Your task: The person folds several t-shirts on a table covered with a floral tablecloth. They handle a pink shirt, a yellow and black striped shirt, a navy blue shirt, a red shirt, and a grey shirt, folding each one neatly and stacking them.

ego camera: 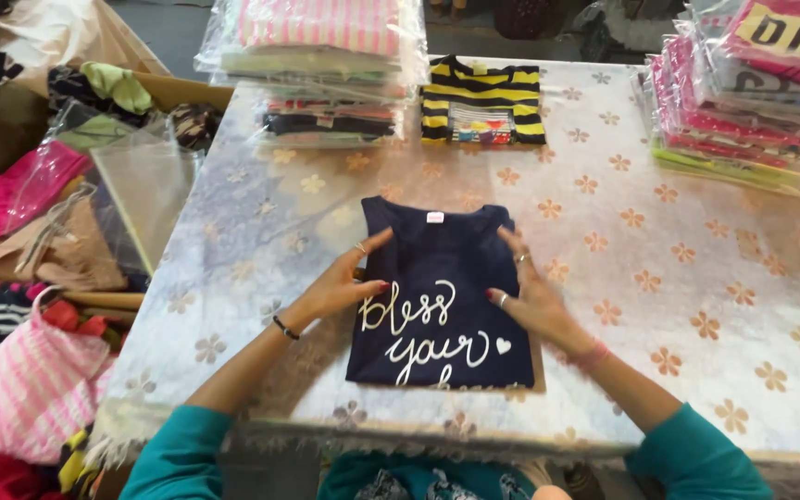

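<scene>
A folded navy T-shirt with white script lettering and a small heart lies flat near the front edge of the table. My left hand rests flat on the shirt's left edge, fingers spread. My right hand presses on the shirt's right edge, fingers spread too. Neither hand grips anything. Both wrists carry bracelets and both arms wear teal sleeves.
A folded black-and-yellow striped shirt lies at the back. Stacks of bagged garments stand at the back left and the right. Loose clothes and empty plastic bags pile up beside the table on the left.
</scene>
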